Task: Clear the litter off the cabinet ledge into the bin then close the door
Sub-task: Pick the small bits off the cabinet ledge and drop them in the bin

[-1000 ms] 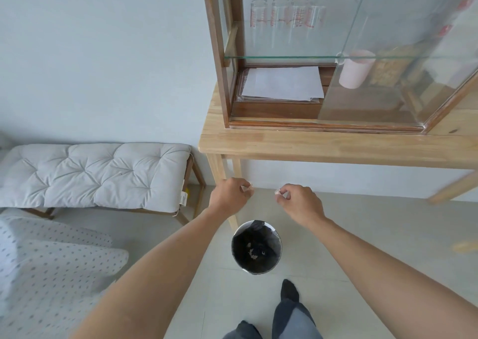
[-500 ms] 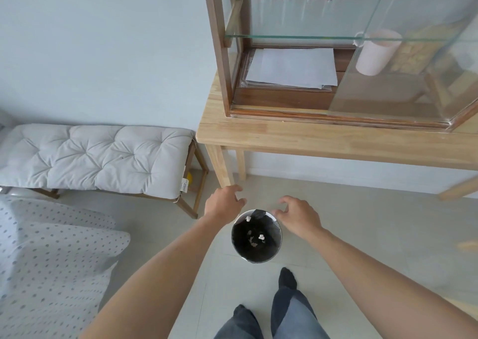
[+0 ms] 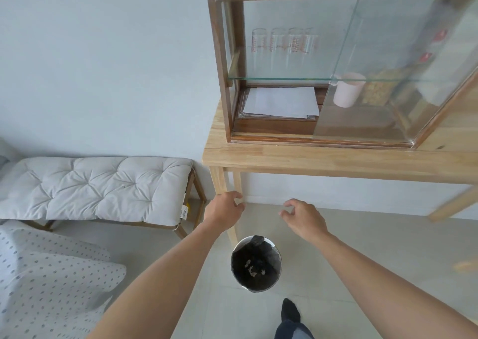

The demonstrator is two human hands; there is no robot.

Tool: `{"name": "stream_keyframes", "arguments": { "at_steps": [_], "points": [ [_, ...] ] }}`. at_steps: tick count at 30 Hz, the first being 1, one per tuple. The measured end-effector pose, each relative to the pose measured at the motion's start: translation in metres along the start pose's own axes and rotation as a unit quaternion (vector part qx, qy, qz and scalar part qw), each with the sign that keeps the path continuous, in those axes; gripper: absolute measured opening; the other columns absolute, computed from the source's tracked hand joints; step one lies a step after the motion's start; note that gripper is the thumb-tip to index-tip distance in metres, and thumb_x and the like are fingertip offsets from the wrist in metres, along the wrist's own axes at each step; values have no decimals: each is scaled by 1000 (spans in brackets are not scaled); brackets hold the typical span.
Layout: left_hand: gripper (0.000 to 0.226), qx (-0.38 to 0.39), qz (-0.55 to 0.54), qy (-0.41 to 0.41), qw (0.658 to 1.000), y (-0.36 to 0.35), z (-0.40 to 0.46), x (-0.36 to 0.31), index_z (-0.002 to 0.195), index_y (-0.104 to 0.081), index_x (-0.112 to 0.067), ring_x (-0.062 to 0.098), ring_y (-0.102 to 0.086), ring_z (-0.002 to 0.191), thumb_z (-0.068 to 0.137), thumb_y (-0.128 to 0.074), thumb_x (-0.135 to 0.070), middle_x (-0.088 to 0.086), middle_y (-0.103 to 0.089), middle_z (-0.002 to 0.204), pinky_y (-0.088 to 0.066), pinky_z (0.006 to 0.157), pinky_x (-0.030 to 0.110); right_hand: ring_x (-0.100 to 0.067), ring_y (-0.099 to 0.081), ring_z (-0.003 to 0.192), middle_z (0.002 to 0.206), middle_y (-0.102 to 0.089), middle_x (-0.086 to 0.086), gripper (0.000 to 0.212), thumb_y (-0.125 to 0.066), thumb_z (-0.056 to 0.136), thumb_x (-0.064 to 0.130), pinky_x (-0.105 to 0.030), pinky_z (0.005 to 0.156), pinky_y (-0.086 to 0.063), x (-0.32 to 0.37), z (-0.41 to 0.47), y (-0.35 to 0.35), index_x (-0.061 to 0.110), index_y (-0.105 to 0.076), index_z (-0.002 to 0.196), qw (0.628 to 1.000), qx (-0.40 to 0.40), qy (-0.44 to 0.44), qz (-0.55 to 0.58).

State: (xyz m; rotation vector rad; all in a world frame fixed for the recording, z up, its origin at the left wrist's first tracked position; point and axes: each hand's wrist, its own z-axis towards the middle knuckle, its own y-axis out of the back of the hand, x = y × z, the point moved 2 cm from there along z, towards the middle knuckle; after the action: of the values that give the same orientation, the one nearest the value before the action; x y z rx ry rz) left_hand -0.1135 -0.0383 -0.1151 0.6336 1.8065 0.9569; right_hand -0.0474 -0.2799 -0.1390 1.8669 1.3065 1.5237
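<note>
A small round bin (image 3: 256, 287) with a black liner stands on the floor below me, with pale bits of litter (image 3: 254, 270) at its bottom. My left hand (image 3: 224, 210) and my right hand (image 3: 302, 218) hover above and beyond the bin, fingers loosely apart, holding nothing. Above them a wooden glass-fronted cabinet (image 3: 221, 61) sits on a light wooden table (image 3: 297, 157). Its sliding glass door (image 3: 382, 67) is pushed to the right, leaving the left half open. The cabinet's front ledge (image 3: 271, 139) looks bare.
Inside the cabinet are white papers (image 3: 282, 103), a pink cup (image 3: 348, 90) and several glasses (image 3: 284, 41) on a glass shelf. A cushioned bench (image 3: 95, 188) stands left, dotted fabric (image 3: 46, 281) lower left. My socked foot (image 3: 289, 312) is by the bin.
A second ago both hands were closed on small white scraps. They dropped over the bin, let the scraps go, and have since risen with fingers apart. My view tilted upward.
</note>
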Motion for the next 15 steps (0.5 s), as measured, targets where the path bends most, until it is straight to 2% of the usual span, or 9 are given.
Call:
{"name": "stream_keyframes", "arguments": {
  "at_steps": [4, 9, 12, 15],
  "points": [
    [39, -17, 14, -27, 999, 29, -1, -20, 135, -65, -31, 19, -68, 90, 100, -58, -46, -9, -72, 98, -58, 82, 38, -21, -70, 100, 91, -67, 17, 42, -61, 100, 52, -36, 86, -52, 13, -14, 33, 30, -69, 134, 999, -35, 8, 16],
    [43, -26, 24, -65, 997, 68, -2, -51, 140, -61, -29, 25, -62, 118, 101, -57, -47, -3, -72, 119, -54, 96, 45, -24, -73, 101, 98, -79, 8, 37, -57, 101, 50, -38, 89, -56, 30, -26, 82, 29, -70, 129, 996, -79, 19, 27],
    [48, -35, 49, -96, 994, 90, -4, -71, 145, -57, -30, 25, -60, 123, 101, -56, -50, -5, -71, 125, -52, 98, 43, -24, -73, 99, 102, -80, 7, 29, -58, 100, 46, -37, 84, -56, 42, -30, 113, 30, -74, 116, 993, -110, 30, 28],
    [55, -48, 75, -130, 987, 110, -5, -93, 152, -51, -28, 25, -56, 133, 102, -57, -51, -2, -63, 143, -50, 102, 43, -25, -72, 95, 103, -77, 9, 27, -58, 99, 45, -35, 77, -51, 55, -33, 145, 30, -75, 113, 989, -144, 38, 25]
  ]
}}
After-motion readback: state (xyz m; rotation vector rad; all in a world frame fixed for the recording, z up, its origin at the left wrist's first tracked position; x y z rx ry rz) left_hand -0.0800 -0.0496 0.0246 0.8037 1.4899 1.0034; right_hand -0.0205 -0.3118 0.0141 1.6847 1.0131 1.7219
